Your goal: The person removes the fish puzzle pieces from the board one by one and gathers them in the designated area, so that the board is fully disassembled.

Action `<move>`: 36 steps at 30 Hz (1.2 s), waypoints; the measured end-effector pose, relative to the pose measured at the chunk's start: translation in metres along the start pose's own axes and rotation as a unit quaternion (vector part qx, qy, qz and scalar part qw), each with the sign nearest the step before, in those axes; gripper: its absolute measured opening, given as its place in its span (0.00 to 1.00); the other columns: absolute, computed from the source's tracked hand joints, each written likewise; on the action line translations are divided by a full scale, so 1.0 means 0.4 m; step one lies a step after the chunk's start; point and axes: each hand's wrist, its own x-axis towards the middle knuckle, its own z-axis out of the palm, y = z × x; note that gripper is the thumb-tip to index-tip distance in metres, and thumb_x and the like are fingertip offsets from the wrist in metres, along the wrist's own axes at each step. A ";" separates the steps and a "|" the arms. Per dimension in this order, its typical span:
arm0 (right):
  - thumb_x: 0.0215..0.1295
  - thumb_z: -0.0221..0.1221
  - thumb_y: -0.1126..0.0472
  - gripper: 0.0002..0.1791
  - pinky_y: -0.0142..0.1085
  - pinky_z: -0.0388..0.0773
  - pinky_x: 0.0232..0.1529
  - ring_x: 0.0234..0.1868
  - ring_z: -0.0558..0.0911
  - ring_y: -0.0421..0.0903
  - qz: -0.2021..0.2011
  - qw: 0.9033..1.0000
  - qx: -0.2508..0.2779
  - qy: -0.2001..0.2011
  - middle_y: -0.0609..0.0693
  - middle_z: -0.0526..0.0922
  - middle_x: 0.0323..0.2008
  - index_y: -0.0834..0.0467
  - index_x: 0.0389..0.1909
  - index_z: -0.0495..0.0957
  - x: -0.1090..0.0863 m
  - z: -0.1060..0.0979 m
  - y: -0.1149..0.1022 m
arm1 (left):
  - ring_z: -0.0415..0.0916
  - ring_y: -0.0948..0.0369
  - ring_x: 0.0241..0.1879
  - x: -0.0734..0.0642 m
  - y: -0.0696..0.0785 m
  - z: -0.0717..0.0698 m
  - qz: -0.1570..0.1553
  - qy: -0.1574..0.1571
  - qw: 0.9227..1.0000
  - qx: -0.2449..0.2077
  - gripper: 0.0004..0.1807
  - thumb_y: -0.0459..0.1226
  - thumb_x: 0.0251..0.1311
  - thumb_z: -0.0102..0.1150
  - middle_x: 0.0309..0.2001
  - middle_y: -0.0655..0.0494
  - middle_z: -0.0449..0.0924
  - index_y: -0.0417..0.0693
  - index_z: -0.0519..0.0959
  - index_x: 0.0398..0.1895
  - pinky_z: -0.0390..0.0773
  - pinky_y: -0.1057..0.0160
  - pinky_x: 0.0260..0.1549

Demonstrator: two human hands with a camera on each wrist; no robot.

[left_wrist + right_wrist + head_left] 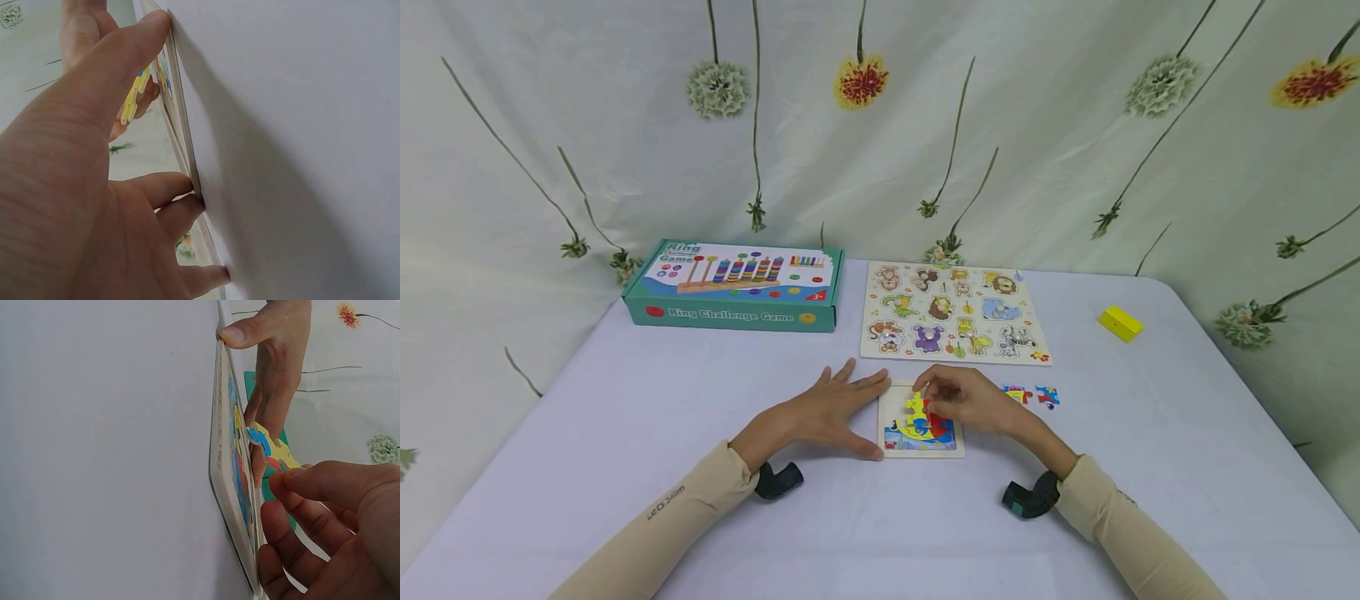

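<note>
A small wooden jigsaw tray [925, 454] lies flat on the table, its lower part filled with a blue, yellow and red picture. My left hand [829, 412] touches the tray's left side, thumb at the near corner and fingers spread toward the far corner. Between thumb and fingertips my right hand [976, 402] pinches a yellow jigsaw piece [275, 449] with blue and red patches. That piece is tilted, raised above the tray in both wrist views. Two loose jigsaw pieces [1047, 396] lie right of the tray, the nearer one partly behind the right hand.
Behind the tray lies a larger animal peg puzzle board [910, 307]. A green Ring Challenge Game box [730, 317] stands at the back left. Toward the back right is a yellow block [1120, 322]. A flowered cloth [1045, 167] hangs behind the white table [925, 533].
</note>
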 end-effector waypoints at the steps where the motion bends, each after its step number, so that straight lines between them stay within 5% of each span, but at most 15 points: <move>1: 0.62 0.58 0.74 0.12 0.31 0.76 0.43 0.36 0.76 0.47 0.000 1.000 0.002 -0.001 0.57 0.79 0.34 0.66 0.47 0.77 -0.003 -0.002 -0.012 | 0.27 0.45 0.75 0.000 0.000 0.000 0.000 0.000 1.000 0.000 0.56 0.65 0.45 0.65 0.76 0.65 0.45 0.58 0.53 0.75 0.31 0.39 0.69; 7: 0.62 0.57 0.73 0.11 0.29 0.75 0.44 0.37 0.76 0.44 -0.003 1.000 0.011 -0.005 0.58 0.81 0.36 0.66 0.46 0.78 -0.011 -0.008 -0.038 | 0.27 0.45 0.75 -0.002 0.001 -0.002 0.000 -0.001 1.000 0.000 0.56 0.65 0.45 0.65 0.76 0.65 0.45 0.58 0.53 0.76 0.32 0.38 0.69; 16: 0.64 0.58 0.70 0.12 0.30 0.76 0.45 0.39 0.77 0.43 -0.005 1.000 0.014 -0.008 0.53 0.82 0.38 0.62 0.48 0.78 0.009 0.001 0.043 | 0.27 0.45 0.75 -0.002 0.001 -0.001 0.000 0.000 1.000 0.001 0.56 0.65 0.45 0.65 0.76 0.65 0.45 0.58 0.53 0.76 0.32 0.38 0.69; 36: 0.64 0.59 0.66 0.12 0.30 0.76 0.41 0.36 0.78 0.47 -0.014 0.999 0.042 -0.015 0.52 0.80 0.36 0.61 0.49 0.77 0.003 -0.018 0.058 | 0.27 0.45 0.75 0.001 -0.002 0.002 0.000 0.000 1.000 -0.003 0.56 0.65 0.44 0.65 0.76 0.65 0.44 0.58 0.52 0.76 0.31 0.39 0.69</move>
